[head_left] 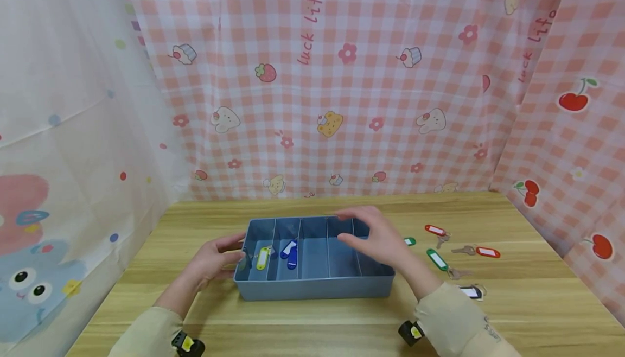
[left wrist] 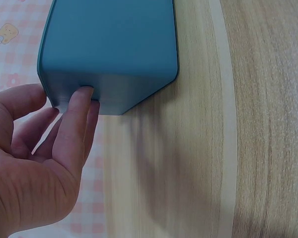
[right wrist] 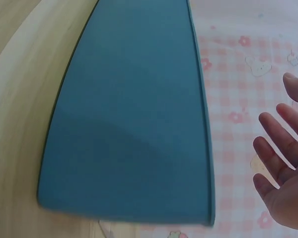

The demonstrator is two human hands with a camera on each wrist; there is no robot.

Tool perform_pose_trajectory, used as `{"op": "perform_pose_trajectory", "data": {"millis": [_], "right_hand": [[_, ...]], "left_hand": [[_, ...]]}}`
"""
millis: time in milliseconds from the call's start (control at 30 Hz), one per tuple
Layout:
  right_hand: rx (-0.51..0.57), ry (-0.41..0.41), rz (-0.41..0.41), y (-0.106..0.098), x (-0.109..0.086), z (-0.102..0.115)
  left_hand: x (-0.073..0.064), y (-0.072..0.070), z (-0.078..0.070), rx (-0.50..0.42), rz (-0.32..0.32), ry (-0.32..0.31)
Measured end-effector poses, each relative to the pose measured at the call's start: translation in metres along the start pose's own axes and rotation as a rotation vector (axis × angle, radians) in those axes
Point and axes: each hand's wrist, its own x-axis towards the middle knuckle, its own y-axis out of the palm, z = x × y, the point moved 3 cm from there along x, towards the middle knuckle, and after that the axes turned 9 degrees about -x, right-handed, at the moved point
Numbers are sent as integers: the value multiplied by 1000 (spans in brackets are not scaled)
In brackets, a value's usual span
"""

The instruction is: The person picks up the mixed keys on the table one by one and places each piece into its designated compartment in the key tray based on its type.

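A grey-blue box (head_left: 312, 287) with several compartments in a row stands on the table. Its leftmost compartment holds a yellow key tag (head_left: 262, 258); two blue key tags (head_left: 292, 256) lie in the one beside it. My left hand (head_left: 215, 259) is at the box's left end, its fingertips touching the outer end wall (left wrist: 109, 91). My right hand (head_left: 376, 237) hovers over the right-hand compartments, fingers spread and holding nothing. In the right wrist view that hand appears at the right edge, apart from the box's long side (right wrist: 129, 124).
Right of the box lie loose tags with keys: two red tags (head_left: 488, 252), a green tag (head_left: 437, 259) and a black-framed tag (head_left: 471, 292) partly behind the right sleeve. Another green tag (head_left: 409, 241) shows beside the right hand. Patterned cloth (head_left: 342, 91) hangs behind the table.
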Motion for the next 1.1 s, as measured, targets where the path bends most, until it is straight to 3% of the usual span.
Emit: {"op": "perform_pose_trajectory", "data": {"millis": [433, 767, 1100], "right_hand": [[-7, -41, -55, -25, -21, -26], [-93, 44, -69, -54, -41, -45], [-116, 49, -104, -79, -57, -58]], "left_hand": [[0, 0, 2, -8, -9, -16], [1, -1, 2, -21, 10, -7], [1, 0, 3, -29, 8, -10]]}}
